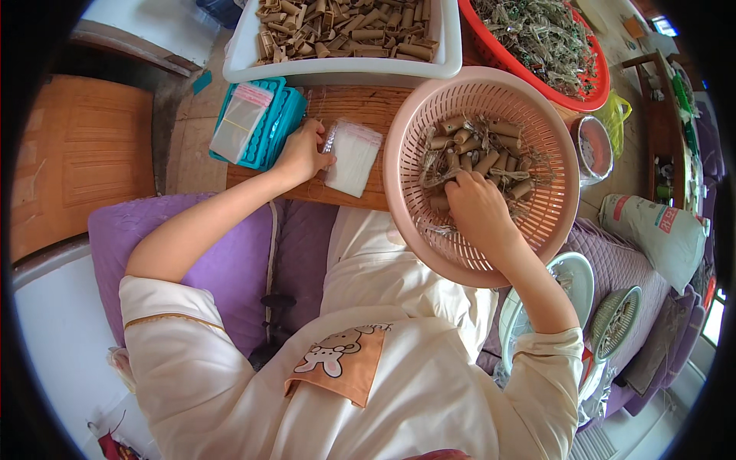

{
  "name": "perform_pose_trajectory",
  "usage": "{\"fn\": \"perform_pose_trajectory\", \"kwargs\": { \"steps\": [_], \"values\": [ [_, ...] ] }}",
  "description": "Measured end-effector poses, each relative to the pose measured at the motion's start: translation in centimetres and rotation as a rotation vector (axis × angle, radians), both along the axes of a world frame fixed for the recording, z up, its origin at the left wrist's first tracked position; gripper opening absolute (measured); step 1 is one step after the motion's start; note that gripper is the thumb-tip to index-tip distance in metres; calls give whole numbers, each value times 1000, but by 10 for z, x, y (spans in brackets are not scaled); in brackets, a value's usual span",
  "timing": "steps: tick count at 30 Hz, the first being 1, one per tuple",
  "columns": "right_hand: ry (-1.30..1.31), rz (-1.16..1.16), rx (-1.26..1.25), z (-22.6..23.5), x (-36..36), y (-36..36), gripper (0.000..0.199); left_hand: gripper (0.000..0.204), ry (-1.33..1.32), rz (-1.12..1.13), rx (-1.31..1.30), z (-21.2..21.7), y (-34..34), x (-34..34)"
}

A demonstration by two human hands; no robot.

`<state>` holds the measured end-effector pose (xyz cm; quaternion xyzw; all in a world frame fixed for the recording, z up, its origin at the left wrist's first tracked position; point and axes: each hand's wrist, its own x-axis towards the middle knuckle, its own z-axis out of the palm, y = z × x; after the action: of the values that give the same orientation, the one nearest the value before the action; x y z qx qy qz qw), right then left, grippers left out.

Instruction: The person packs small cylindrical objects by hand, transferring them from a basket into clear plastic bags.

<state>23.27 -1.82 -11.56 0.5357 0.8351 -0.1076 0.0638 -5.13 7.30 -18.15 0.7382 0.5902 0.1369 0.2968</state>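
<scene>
A stack of clear plastic bags (354,161) with pinkish top strips lies on the wooden table. Along its left edge rests my left hand (301,152), thumb and forefinger apart. Just beyond that hand stands a teal plastic basket (290,123) with more clear bags (239,126) on top. To the right, my right hand (479,205) reaches into a pink slotted basket (406,146), its fingers bent down among short brown cardboard tubes (486,162) tangled with thin pale strands. Its fingertips are partly hidden, and what they pinch cannot be made out.
A white tub (345,70) of brown cardboard pieces and a red basket (598,84) of tangled clear and green bits stand behind. A small bucket (594,149) sits right of the pink basket. Pale green basins (579,268) and a white sack (652,234) lie near the purple sofa.
</scene>
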Motion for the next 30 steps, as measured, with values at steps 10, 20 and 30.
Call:
{"fn": "perform_pose_trajectory", "kwargs": {
  "steps": [10,20,30],
  "values": [
    [619,-500,-120,48,36,10,19,21,189,-170,-25,40,16,7],
    [2148,-624,-367,64,28,-9,37,22,-185,-198,-109,144,5,37],
    [2329,-677,-902,65,-56,-9,44,35,-798,-491,-989,166,-34,45]
  ]
}}
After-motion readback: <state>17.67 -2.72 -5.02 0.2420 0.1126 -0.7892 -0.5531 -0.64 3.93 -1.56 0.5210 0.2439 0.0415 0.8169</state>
